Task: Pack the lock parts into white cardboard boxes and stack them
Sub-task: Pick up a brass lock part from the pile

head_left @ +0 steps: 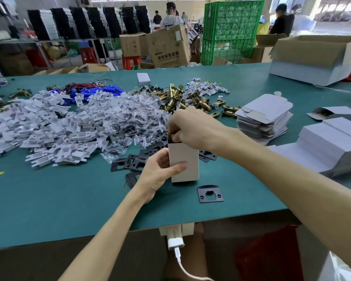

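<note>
One white cardboard box (183, 162) in filling at frame centre: upright on the table (59, 199), gripped by curled left hand (158, 173); right hand (190, 126), fingers curled, pinches brass part (173, 135) into its mouth. Few closed boxes (330, 138) stacked at right edge; large parts heaps (69, 122) remaining, upper left. Bare mat lower left; near table edge close below.

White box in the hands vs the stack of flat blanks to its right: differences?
The white box is folded up and stands on end; the flat blanks lie unfolded in a stack. The white box is gripped by the left hand, with the right hand holding a brass part at its top; the flat blanks are untouched. Both are white cardboard.
</note>
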A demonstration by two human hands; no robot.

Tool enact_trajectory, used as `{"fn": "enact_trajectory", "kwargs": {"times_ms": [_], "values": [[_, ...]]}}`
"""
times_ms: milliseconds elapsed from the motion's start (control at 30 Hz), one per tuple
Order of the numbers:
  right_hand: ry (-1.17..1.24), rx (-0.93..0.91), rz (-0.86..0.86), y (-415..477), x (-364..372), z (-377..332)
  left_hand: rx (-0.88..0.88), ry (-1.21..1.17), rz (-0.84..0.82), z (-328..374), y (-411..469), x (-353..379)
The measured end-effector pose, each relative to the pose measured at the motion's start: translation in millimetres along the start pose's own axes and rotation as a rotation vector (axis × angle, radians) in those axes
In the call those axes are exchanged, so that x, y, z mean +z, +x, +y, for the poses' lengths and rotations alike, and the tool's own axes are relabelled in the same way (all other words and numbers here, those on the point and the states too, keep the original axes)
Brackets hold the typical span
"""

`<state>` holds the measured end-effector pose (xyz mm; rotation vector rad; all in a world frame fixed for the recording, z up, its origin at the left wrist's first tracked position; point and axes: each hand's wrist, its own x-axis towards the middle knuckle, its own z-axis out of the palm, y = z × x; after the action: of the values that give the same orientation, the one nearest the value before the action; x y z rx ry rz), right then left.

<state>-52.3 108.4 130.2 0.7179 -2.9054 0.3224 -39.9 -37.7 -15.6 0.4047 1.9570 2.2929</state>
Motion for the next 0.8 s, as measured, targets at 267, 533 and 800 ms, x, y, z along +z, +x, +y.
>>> {"fn": "enact_trajectory", "kwargs": {"times_ms": [267, 533, 800], "values": [[-0.046, 0.008, 0.009, -3, 11, -3, -0.012, 0.021, 0.009, 0, 0, -1], [0.089, -0.020, 0.255, -7, 11, 15, -0.004, 0.025, 0.026, -1, 0, 0], [0.339, 0.331, 0.391, -17, 35, 65, -0.001, 0.037, 0.044, -3, 1, 0]]}}
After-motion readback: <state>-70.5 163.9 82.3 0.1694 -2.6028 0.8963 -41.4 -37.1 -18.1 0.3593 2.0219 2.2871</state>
